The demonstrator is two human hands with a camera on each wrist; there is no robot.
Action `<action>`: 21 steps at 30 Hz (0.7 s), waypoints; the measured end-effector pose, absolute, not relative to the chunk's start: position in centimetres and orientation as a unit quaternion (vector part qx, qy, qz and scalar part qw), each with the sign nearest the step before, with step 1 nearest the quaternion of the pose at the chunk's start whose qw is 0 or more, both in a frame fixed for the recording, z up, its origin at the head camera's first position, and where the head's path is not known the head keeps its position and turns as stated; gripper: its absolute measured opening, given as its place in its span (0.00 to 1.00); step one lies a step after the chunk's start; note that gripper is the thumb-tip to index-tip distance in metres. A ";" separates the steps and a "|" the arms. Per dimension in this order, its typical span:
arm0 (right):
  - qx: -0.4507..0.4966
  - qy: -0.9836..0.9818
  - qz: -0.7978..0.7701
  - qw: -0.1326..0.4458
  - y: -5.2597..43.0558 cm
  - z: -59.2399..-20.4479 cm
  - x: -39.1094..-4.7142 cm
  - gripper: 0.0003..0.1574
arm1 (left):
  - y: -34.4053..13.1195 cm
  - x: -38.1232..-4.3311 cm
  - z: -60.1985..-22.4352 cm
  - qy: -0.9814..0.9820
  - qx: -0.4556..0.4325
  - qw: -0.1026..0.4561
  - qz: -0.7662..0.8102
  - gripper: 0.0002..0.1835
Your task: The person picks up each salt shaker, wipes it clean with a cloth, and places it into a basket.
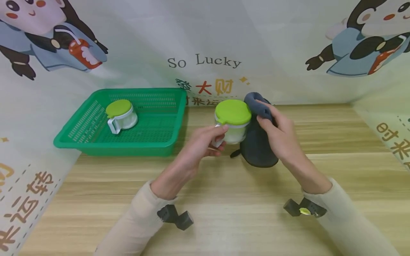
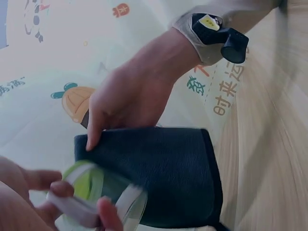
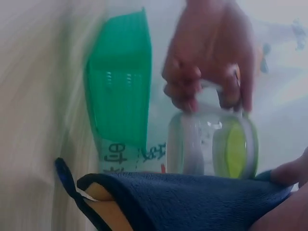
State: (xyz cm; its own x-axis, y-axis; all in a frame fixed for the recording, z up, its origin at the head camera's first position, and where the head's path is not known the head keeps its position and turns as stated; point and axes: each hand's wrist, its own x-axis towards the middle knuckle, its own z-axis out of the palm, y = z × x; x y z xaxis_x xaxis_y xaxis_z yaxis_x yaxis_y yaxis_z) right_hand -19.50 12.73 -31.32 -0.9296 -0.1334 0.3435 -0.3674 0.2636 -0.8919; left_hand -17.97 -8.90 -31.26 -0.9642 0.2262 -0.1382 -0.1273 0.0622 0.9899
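My left hand grips the white handle of a clear seasoning jar with a lime-green lid, raised above the table. In my right hand is a dark blue cloth, pinched at its top and hanging down just right of the jar. The right wrist view has the cloth covering one side of the jar; whether they touch, I cannot tell. A second jar of the same kind stands upright inside the green basket on the left.
The wood-grain table runs under both arms. Behind it rises a white printed backdrop with cartoon figures and lettering, which also lines the left and right sides. The basket's near right corner lies close to my left hand.
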 end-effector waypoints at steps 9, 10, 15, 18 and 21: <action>0.195 -0.700 0.684 0.064 14.3 -31.2 -21.0 0.27 | -10.1 -18.3 -31.3 0.711 0.129 0.227 0.653 0.18; 0.209 -0.690 0.691 0.058 14.4 -31.3 -21.1 0.27 | -10.2 -18.4 -31.3 0.704 0.141 0.240 0.653 0.17; 0.282 -0.639 0.714 -0.044 14.9 -31.8 -21.4 0.30 | -10.1 -18.3 -31.4 0.643 0.198 0.333 0.660 0.15; 0.320 -0.600 0.719 -0.141 15.4 -32.0 -21.5 0.30 | -9.7 -18.1 -31.3 0.606 0.220 0.375 0.666 0.18; 0.313 -0.584 0.726 -0.183 16.2 -32.0 -21.7 0.28 | -9.7 -18.1 -31.1 0.590 0.219 0.380 0.678 0.18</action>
